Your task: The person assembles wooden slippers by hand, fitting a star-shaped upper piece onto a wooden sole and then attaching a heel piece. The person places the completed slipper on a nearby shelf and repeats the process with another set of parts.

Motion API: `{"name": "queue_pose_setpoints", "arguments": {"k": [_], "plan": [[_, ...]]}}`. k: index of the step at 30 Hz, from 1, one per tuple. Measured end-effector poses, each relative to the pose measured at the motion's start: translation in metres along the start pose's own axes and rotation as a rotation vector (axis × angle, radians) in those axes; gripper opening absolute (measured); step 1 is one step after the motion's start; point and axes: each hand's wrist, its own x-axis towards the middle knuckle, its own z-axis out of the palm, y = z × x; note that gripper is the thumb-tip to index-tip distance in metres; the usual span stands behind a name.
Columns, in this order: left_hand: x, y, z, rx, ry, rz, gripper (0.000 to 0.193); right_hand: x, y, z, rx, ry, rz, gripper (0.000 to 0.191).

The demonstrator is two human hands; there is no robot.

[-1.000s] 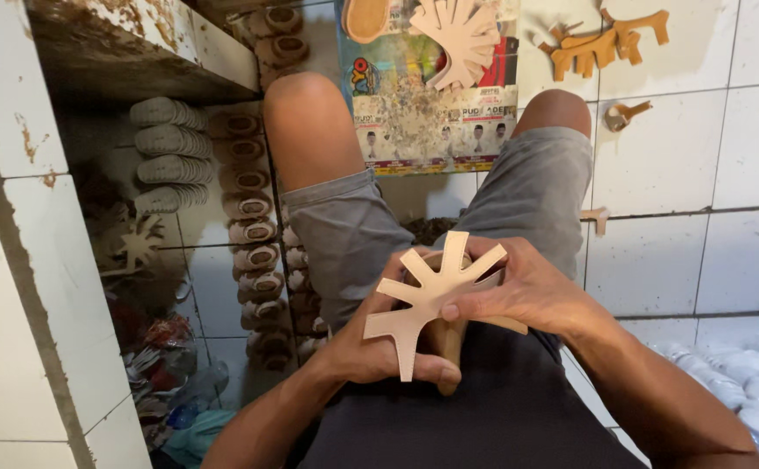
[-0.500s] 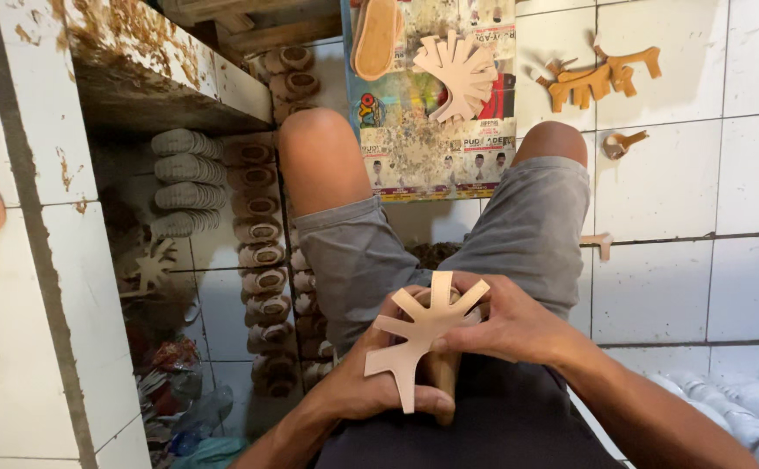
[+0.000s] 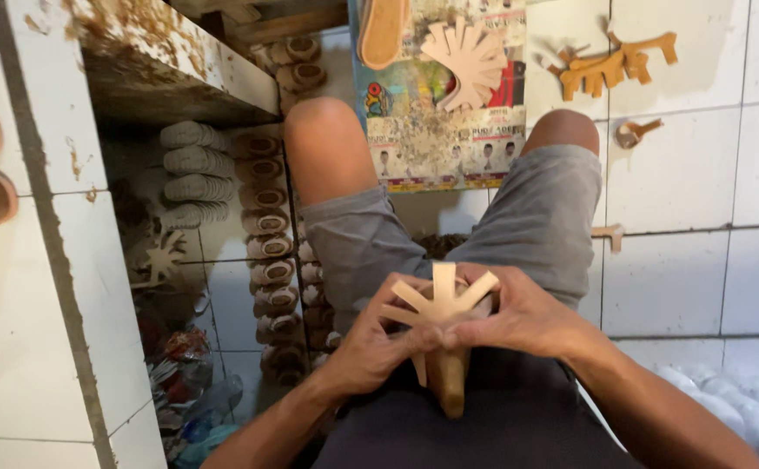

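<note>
**Hands closed on a branching wooden cutout over the lap**

Wooden cutout (image 3: 443,304) held low in the centre of the frame, above the lap, pinched between both hands. Flat, pale tan, sawn into spreading prongs like a fan or a bare tree; stem pointing down toward the bottom edge, thicker and darker at its tip. Middle of the piece hidden behind fingers, so the join of prongs and stem hard to make out.

Left hand (image 3: 371,347) wrapped around the lower left prongs, fingers curled shut on the wood. Right hand (image 3: 518,317) gripping from the right, thumb across the front, fingertips tucked behind. Both forearms cut off at the bottom edge.

Grey shorts (image 3: 536,217) and two bare knees filling the centre, dark cloth below the hands.

Upper centre: a worn colourful poster (image 3: 423,130) on the tiled wall, with a larger fan-shaped cutout (image 3: 470,56) and an oval wooden piece (image 3: 381,30) fixed over it. Upper right: a wooden animal-shaped cutout (image 3: 614,65) and a small spoon-like piece (image 3: 633,132) on white tiles.

Left of centre: stacked rows of round brownish carved pieces (image 3: 266,234) and pale ribbed ones (image 3: 192,174) in a shadowed recess, detail lost in the dark. A small star-like cutout (image 3: 164,259) there too. Far left: a white tiled bench (image 3: 40,304), grimy along its edges. Lower right corner: blurred pale lumps (image 3: 744,391), unidentifiable.
</note>
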Motion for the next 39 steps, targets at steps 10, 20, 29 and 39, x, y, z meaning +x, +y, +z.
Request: {"name": "queue_pose_setpoints", "arguments": {"k": [10, 20, 29, 39], "plan": [[-0.008, -0.005, 0.003, -0.031, 0.054, -0.019, 0.048, -0.013, 0.036, 0.017, 0.159, 0.293, 0.002, 0.059], [-0.012, -0.004, 0.005, -0.027, 0.054, -0.061, 0.059, -0.015, 0.032, 0.017, 0.112, 0.244, 0.027, 0.045], [-0.011, -0.004, 0.000, 0.001, 0.044, -0.022, 0.056, -0.015, 0.035, 0.016, 0.060, 0.220, -0.028, 0.048], [-0.008, -0.005, -0.005, 0.001, 0.011, -0.041, 0.058, -0.007, 0.051, 0.009, 0.084, 0.215, -0.006, 0.057]]}}
